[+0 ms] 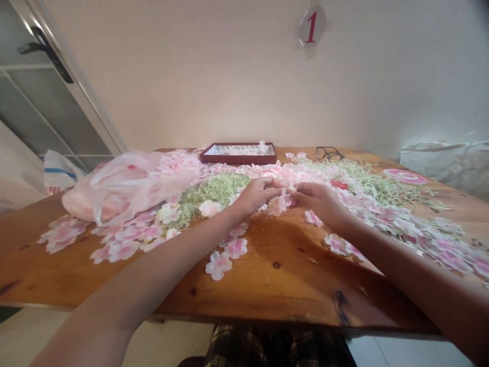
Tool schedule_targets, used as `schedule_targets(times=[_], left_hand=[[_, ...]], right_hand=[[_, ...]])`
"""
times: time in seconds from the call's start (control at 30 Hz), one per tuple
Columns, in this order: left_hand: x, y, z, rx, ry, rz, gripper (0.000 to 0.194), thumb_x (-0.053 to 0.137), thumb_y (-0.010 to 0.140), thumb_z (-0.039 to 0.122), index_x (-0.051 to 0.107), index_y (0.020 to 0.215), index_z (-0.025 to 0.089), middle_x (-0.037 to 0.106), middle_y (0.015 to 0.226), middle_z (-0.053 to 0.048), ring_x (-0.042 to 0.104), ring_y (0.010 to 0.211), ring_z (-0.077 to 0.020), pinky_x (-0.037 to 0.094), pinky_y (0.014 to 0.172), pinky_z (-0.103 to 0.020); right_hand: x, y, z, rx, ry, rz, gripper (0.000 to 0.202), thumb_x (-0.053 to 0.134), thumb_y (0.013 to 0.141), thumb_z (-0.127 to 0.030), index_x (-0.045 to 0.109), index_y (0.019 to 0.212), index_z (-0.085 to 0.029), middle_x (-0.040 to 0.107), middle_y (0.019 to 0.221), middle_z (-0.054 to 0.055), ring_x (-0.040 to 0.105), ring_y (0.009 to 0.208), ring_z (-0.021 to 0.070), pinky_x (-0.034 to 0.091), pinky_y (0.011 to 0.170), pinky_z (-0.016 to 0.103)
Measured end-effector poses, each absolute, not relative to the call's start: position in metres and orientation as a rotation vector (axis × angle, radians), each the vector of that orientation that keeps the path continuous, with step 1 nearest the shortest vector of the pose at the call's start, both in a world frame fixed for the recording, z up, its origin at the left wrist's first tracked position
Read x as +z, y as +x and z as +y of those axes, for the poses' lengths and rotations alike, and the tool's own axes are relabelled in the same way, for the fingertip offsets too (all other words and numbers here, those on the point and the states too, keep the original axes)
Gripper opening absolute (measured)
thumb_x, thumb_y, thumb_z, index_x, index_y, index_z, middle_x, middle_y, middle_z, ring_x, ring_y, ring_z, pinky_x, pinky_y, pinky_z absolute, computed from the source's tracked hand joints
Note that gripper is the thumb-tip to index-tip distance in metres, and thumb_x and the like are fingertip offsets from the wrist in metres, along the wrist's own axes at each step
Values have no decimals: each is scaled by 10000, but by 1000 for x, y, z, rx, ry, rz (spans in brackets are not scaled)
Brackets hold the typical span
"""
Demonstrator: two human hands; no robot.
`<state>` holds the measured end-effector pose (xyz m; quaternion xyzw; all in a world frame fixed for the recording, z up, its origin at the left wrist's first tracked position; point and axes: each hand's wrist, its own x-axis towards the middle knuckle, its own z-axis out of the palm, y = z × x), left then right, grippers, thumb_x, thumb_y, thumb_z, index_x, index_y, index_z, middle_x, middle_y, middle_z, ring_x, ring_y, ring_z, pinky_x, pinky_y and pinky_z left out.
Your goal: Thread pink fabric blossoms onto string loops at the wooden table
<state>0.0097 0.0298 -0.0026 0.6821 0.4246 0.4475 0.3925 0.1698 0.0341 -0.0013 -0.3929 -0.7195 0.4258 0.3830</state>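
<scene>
Both hands meet over the middle of the wooden table, close together at a pale pink flower (283, 202). My left hand (260, 193) is closed, thumb and fingers pinched at the flower's upper left side. From the right, my right hand (315, 198) is also closed, its fingertips pinching at the flower's right edge. Around them lie many pink and white fabric flowers (237, 247), with a heap of light green stems (214, 191) left of the hands. A small red flower (339, 184) lies just beyond my right hand.
A dark red tray (239, 159) holding white pieces stands at the table's back. A pink plastic bag (130, 186) bulges at left. Eyeglasses (329, 154), more green strands (376, 186) and a pink round tag (405, 176) lie at right. The wooden table (260, 285) has its front edge near me.
</scene>
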Motion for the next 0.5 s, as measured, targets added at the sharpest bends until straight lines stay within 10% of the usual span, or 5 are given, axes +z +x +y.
schedule_targets(times=[0.5], left_hand=[[-3, 15, 29, 1132, 1431, 813, 204, 596, 614, 271, 451, 692, 150, 527, 702, 14, 481, 593, -61, 369, 576, -214]], right_hand=[[6, 171, 32, 1141, -962, -1770, 239, 509, 736, -344, 461, 571, -177, 482, 605, -5, 470, 570, 88, 377, 533, 225]])
